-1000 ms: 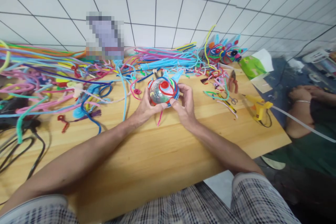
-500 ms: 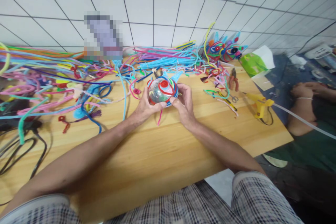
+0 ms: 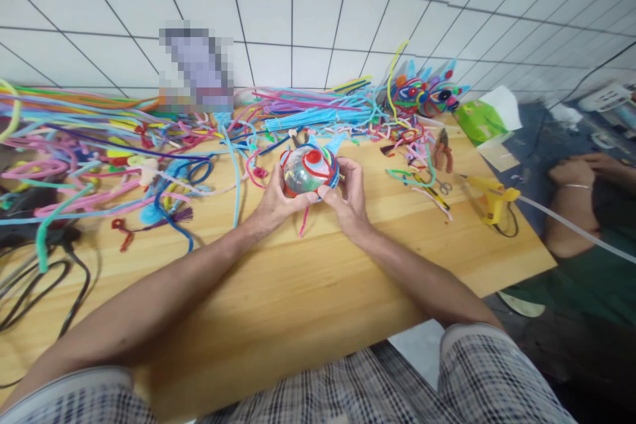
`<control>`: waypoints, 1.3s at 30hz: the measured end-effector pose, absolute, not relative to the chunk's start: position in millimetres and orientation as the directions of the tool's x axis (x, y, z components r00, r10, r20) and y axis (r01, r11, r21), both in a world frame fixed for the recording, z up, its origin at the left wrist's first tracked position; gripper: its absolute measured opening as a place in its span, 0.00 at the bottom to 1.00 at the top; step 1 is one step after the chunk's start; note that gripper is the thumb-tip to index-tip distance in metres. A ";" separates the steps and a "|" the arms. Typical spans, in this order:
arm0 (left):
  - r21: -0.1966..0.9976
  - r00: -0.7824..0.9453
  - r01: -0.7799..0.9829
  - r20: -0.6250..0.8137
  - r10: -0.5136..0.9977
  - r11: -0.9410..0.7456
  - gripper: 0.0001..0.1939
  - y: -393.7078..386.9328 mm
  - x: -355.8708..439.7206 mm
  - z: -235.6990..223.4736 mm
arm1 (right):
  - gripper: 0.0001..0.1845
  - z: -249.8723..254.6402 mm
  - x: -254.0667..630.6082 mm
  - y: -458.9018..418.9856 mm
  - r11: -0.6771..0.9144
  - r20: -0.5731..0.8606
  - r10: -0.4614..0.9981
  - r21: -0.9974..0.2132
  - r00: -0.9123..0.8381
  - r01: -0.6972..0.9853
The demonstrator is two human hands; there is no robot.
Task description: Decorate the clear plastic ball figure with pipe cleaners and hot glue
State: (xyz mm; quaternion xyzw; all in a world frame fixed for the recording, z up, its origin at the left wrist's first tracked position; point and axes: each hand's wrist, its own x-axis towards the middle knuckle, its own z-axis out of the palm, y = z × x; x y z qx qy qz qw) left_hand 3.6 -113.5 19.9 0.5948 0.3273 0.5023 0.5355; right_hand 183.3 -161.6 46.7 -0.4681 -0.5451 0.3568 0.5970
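Observation:
Between my two hands is a clear round ball (image 3: 299,175) decorated with pipe cleaners: a red spiral, red and blue outlines, and light-blue pointed tufts at its upper right. My left hand (image 3: 278,197) wraps round its left side, thumb along the lower front. My right hand (image 3: 350,195) grips the right side, its thumb meeting the other near the bottom. A short pink pipe cleaner (image 3: 303,222) sticks out below the ball. The ball's underside and most of the fingertips are hidden.
Loose pipe cleaners (image 3: 99,179) cover the left and back of the wooden table (image 3: 278,305). To the right are pliers (image 3: 442,151), scissors (image 3: 444,187) and a yellow glue gun (image 3: 491,201). Two decorated balls (image 3: 422,94) stand by the wall. Another person's arm (image 3: 574,212) rests beyond the right edge.
The ball looks tilted very slightly in my hands, its red spiral a little higher. My grip on it is the same, and nothing else has visibly moved.

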 end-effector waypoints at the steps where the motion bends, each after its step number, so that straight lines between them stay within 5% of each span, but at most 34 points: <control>1: 0.965 0.278 -0.138 0.255 0.926 -0.224 0.50 -113.8 3.7 20.9 | 0.36 46.4 183.5 -161.4 0.312 0.320 0.935 -0.947 0.152 0.076; 21: 0.936 0.200 -0.024 0.348 0.916 -0.350 0.49 -108.7 3.8 15.7 | 0.38 40.2 187.9 -151.7 0.282 0.277 0.957 -0.959 0.090 -0.037; 25: 0.936 0.172 -0.018 0.351 0.921 -0.353 0.50 -106.0 4.7 11.3 | 0.37 45.3 194.9 -148.7 0.305 0.307 0.951 -0.951 0.040 0.053; 32: 0.925 0.261 -0.063 0.377 0.889 -0.373 0.54 -95.0 1.0 13.5 | 0.38 49.2 225.4 -122.2 0.339 0.329 0.941 -0.914 -0.084 0.221; 39: 0.932 0.372 0.044 0.318 0.872 -0.359 0.49 -90.0 -5.5 18.3 | 0.41 26.8 247.2 -101.2 0.199 0.189 0.974 -0.978 -0.128 0.067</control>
